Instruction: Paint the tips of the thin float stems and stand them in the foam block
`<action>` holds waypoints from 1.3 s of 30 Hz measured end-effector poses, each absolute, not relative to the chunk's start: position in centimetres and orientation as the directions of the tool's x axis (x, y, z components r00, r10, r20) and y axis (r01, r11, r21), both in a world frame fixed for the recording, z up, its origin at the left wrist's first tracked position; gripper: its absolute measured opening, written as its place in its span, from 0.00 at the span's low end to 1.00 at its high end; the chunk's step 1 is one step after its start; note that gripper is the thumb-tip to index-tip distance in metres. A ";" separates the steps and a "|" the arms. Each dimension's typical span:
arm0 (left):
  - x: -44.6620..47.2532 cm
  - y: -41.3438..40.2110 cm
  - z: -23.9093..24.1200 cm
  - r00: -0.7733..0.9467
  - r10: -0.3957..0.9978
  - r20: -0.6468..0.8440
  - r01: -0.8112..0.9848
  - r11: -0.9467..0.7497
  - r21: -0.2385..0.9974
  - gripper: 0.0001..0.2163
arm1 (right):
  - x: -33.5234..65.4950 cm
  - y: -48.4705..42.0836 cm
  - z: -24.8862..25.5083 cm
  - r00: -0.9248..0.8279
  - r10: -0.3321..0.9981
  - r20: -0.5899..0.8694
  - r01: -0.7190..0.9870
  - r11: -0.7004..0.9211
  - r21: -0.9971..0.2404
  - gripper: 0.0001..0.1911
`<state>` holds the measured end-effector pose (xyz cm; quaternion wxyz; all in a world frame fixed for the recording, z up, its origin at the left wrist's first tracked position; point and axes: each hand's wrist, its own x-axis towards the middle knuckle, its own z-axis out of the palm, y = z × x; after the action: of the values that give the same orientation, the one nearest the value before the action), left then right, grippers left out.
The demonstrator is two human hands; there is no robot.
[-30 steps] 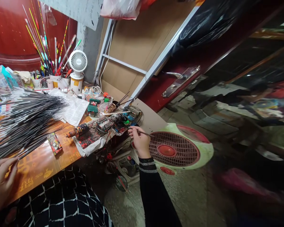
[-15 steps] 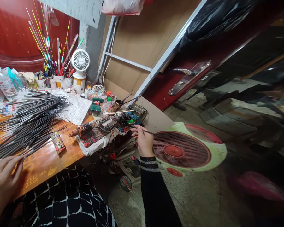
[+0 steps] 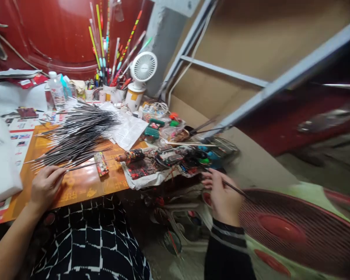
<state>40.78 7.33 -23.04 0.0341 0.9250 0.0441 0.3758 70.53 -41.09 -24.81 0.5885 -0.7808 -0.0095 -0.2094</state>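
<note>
My left hand (image 3: 48,186) pinches the end of a slim dark fishing float (image 3: 81,166) over the orange table board. Its thin tip points right, to a paint-smeared motor (image 3: 131,156). My right hand (image 3: 224,198) is closed around a thin dark stick (image 3: 235,188) just off the table's right corner. The stick's front end reaches in among paint-stained clutter; its tip is blurred, so I cannot tell what it touches. Behind my left hand lies a big pile of similar dark floats (image 3: 78,134). A paint-spotted small block (image 3: 101,165) sits beneath the held float.
A white mini fan (image 3: 144,68) stands at the back, beside a cup of bright float tips (image 3: 109,93). White foam (image 3: 1,163) lies at the left. A metal frame (image 3: 224,72) leans at the right, above a large floor fan (image 3: 280,227).
The view has swung left, so the table sits further right. My left hand has lifted the float away from the pile, toward the motor. The right hand still grips its stick.
</note>
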 end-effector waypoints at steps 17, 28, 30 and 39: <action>38.6 8.1 -23.4 0.729 0.140 0.670 0.116 -0.990 0.081 0.09 | 56.4 -26.8 -27.0 0.448 0.195 0.873 0.874 -0.300 -0.382 0.14; 37.5 8.6 -23.1 0.731 0.148 0.667 0.115 -0.989 0.093 0.09 | 54.6 -18.0 -27.7 0.350 0.345 0.871 0.926 0.014 -0.378 0.26; 37.5 8.6 -23.2 0.736 0.140 0.663 0.103 -0.990 0.095 0.09 | 54.7 -17.8 -28.0 0.378 0.332 0.864 0.914 0.015 -0.406 0.25; 37.8 9.1 -23.6 0.741 0.158 0.653 0.112 -0.987 0.112 0.11 | 54.8 -16.9 -29.3 0.446 0.276 0.852 0.883 0.017 -0.468 0.22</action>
<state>37.82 9.12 -23.56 0.0326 0.9324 0.0722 0.3527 54.79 -16.94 -29.26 0.5539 -0.6451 -0.4493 -0.2742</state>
